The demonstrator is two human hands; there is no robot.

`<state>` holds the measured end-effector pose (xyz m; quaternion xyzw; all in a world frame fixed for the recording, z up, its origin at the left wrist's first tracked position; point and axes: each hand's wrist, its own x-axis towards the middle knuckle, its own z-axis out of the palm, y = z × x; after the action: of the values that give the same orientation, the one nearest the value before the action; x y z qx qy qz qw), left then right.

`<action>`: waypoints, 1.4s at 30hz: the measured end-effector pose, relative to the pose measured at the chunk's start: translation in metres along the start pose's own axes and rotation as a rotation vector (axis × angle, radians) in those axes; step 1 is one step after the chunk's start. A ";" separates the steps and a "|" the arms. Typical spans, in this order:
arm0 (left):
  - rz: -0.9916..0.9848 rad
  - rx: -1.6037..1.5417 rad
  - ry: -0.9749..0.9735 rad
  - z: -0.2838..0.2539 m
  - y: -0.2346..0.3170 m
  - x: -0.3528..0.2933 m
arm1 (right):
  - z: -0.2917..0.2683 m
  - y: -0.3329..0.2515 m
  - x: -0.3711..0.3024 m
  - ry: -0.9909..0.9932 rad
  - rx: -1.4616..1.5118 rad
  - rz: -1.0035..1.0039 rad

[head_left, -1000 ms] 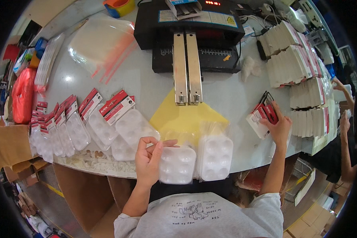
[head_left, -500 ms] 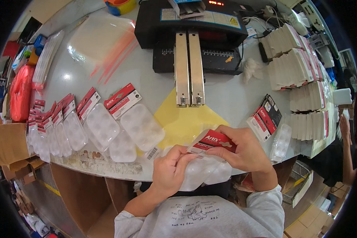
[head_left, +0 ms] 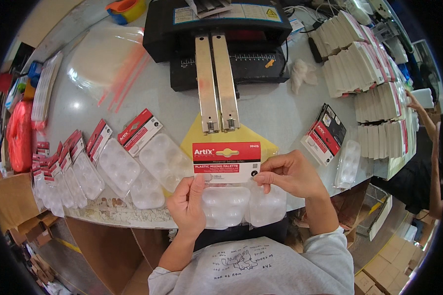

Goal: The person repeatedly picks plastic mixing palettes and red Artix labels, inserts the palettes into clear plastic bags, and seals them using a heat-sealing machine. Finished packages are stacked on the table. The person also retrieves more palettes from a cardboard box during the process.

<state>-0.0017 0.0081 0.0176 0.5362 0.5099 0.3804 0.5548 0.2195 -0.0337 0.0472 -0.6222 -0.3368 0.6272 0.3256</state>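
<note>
A red, black and white header card (head_left: 221, 169) is spread flat in front of me, its hang hole near the top edge. My left hand (head_left: 188, 205) pinches its lower left corner between thumb and fingers. At the lower right corner, my right hand (head_left: 295, 174) grips it the same way. Just below the card, a white plastic mixing palette (head_left: 224, 205) in clear wrap lies at the table's front edge, beside a second wrapped palette (head_left: 268, 206). Whether the card touches the palettes' wrap I cannot tell. A yellow sheet (head_left: 194, 133) lies behind the card.
Ahead stands a black machine (head_left: 157, 34) with two metal bars (head_left: 216, 83). Carded palettes (head_left: 115, 164) line the left, below clear bags (head_left: 101, 59). At right are loose header cards (head_left: 325, 135), a wrapped palette (head_left: 348, 164), card stacks (head_left: 352, 69) and another person's arm (head_left: 430, 128).
The header card, tilted and bunched between my hands before, now faces me flat and level. My hands have moved apart to its lower corners. The other person's hand has moved up toward the card stacks.
</note>
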 end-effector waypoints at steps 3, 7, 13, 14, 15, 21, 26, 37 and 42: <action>0.013 -0.034 0.029 0.004 -0.002 0.001 | 0.006 0.006 -0.003 0.027 0.124 -0.053; 0.042 0.035 0.093 0.007 0.001 0.004 | 0.014 0.007 -0.006 0.057 0.054 -0.097; 0.074 0.116 0.097 0.004 -0.002 0.003 | 0.025 0.013 -0.010 0.135 0.063 -0.188; 0.053 0.162 0.097 0.003 -0.001 0.001 | 0.026 0.013 -0.011 0.146 0.058 -0.199; 0.078 0.187 0.081 0.001 0.000 -0.001 | 0.027 0.014 -0.013 0.164 0.060 -0.237; 0.030 0.287 0.030 0.009 -0.004 0.017 | 0.025 0.014 0.012 0.144 0.228 0.039; 0.056 0.189 0.075 0.019 -0.017 0.039 | 0.020 0.020 0.038 0.158 0.409 -0.073; -0.007 0.032 0.074 0.022 -0.032 0.043 | 0.020 0.031 0.045 0.172 0.338 -0.063; -0.005 0.035 0.086 0.023 -0.034 0.052 | 0.019 0.026 0.051 0.204 0.342 -0.094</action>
<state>0.0260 0.0494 -0.0262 0.5278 0.5411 0.3928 0.5238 0.2000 -0.0061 -0.0032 -0.6017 -0.2193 0.5932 0.4878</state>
